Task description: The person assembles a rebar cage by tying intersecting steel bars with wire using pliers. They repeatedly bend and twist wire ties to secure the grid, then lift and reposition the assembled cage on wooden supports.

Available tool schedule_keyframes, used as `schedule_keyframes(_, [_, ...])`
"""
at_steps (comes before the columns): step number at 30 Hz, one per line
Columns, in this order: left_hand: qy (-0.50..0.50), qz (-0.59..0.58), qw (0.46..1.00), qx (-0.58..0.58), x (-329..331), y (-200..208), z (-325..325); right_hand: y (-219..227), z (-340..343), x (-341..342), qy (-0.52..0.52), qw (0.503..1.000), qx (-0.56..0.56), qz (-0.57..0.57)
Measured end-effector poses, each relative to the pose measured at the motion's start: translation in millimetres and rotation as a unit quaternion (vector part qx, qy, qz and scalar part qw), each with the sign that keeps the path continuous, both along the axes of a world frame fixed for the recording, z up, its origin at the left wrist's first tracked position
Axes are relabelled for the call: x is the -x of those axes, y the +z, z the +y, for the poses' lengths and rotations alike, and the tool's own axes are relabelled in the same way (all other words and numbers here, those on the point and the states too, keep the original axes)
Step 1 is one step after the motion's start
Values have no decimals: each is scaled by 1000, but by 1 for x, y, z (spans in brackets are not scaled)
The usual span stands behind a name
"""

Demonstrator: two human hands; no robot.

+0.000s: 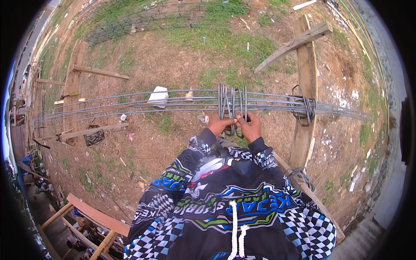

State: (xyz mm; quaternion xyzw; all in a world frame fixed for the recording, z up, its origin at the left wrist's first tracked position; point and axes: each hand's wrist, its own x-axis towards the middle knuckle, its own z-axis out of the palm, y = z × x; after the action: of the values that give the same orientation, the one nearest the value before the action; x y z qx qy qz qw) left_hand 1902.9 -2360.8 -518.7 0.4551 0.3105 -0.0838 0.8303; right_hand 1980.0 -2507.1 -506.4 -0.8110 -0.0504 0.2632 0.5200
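Observation:
Long steel reinforcing bars (182, 103) run from left to right in front of me. Several thin bent-steel stirrups (222, 96) loop around the bars in small groups near the middle. My left hand (222, 125) is closed on the lower ends of the stirrups, just below the bars. Close beside it, my right hand (250, 128) pinches the lower part of the stirrups on the right. The fingertips of both hands nearly meet, and exactly which loops each one grips is partly hidden.
Wooden supports (307, 69) carry the bars on the right, where another stirrup bundle (307, 108) hangs. A plank (74, 97) stands under them at left. A white block (158, 97) lies behind the bars. More stirrups (94, 136) lie at left; a steel mesh (130, 27) lies farther back.

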Motion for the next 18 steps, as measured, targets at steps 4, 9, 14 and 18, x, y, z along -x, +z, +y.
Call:
schedule_keyframes(4, [1,39,999,28,-5,-2,-3,11,-8,-3,37,994,63,-85])
schedule_keyframes(9, [7,42,997,66,-14,12,-3,14,-9,-2,195,948,100,-231])
schedule_keyframes(14, [5,36,998,46,-17,-15,-11,35,-38,-20,134,959,60,-244])
schedule_keyframes(18, [-20,76,997,7,-15,-20,-8,37,-114,-82,-241,809,276,-459])
